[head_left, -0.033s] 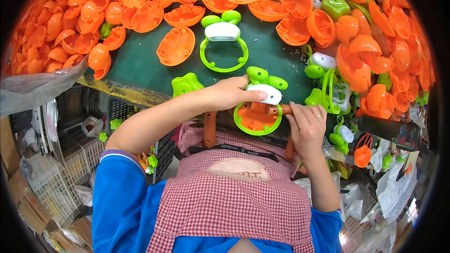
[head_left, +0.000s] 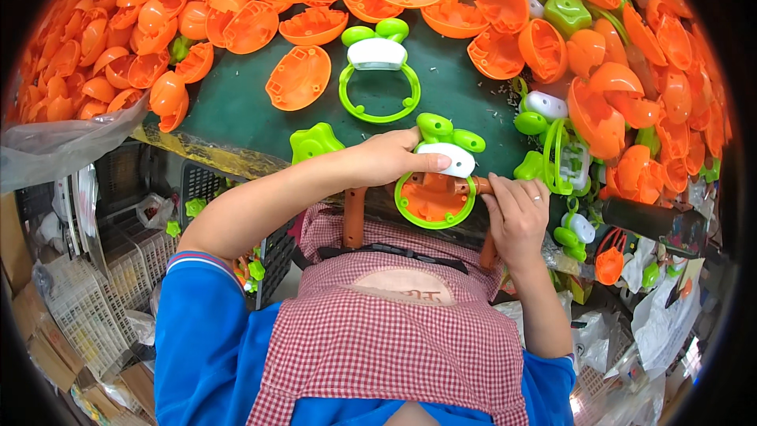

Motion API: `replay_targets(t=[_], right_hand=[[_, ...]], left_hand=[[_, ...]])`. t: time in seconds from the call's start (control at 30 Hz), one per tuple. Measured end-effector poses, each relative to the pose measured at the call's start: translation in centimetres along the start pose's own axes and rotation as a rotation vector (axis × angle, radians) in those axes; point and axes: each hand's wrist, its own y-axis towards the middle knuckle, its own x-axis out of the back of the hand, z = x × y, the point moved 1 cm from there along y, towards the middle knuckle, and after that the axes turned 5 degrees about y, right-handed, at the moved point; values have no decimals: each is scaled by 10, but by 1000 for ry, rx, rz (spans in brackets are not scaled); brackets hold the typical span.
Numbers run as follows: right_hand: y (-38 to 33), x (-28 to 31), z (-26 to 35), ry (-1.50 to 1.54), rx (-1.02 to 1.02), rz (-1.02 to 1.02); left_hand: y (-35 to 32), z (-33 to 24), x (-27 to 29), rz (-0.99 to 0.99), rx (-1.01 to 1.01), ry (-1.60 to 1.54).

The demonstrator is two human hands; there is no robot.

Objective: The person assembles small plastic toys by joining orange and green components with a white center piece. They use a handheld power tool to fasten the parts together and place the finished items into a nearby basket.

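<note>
My left hand (head_left: 392, 156) is closed on a plastic toy part made of a green ring (head_left: 436, 225), a white block (head_left: 447, 156) and green rounded knobs (head_left: 436, 127). Its thumb lies across the white block. An orange half-shell (head_left: 434, 201) sits within the ring, hollow side up. Between its fingertips, my right hand (head_left: 516, 209) pinches a short brown plastic tube (head_left: 477, 185). The tube's inner end lies over the ring's right side, against the orange shell; whether it is fitted in cannot be told. A similar green ring assembly (head_left: 379, 119) lies farther back on the green tabletop (head_left: 236, 102).
Orange half-shells (head_left: 298, 79) crowd the table's back and both sides. A green star-shaped piece (head_left: 314, 143) rests left of my hands; another green ring part (head_left: 558, 159) is at the right. Brown posts (head_left: 354, 217) stand at the front edge. White plastic baskets (head_left: 91, 312) are below left.
</note>
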Motion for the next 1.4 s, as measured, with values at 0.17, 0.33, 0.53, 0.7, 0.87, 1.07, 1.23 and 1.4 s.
replay_targets(t=[0.17,0.33,0.53,0.7,0.87,1.07,1.23,1.4], right_hand=[[12,10,28,252,175,36],[4,-28,33,141,301,-8],[16,-13,38,212,312,-8],[118,-20,66,492,480,-333],[219,-99,105,310,645,262],[213,-103,101,448,446,151],[121,1,58,1660,-365,46],[5,11,20,1506,-765,34]], left_hand=[[-6,-9,2,-28,81,-19],[-4,-10,4,26,182,-58],[1,7,3,27,101,-86],[0,20,5,-49,-6,-66],[-15,-27,-3,-106,162,110],[-13,-20,-4,-110,41,91],[5,18,6,-142,-380,163],[1,6,2,-15,104,38]])
